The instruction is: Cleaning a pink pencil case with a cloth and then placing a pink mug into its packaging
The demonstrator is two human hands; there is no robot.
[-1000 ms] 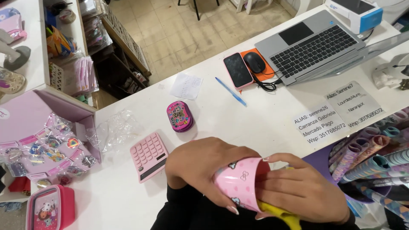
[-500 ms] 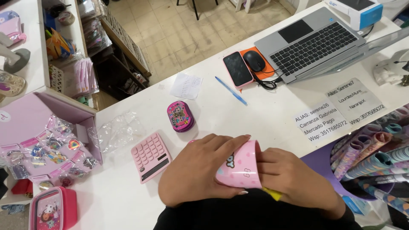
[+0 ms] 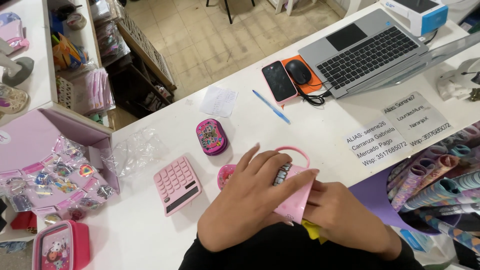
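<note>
White counter filled the head view, tiled floor beyond its far edge. Left hand lay spread over a pink pouch with a loop handle, at the near edge of the counter. Right hand was closed on the pouch's right end, a yellow item showing beneath. Both hands were together on the pouch. Pink calculator lay just left; a round pink tin farther off. Step judged: pressing or folding the pouch around its contents. Next move calls for firm hold on the right end.
</note>
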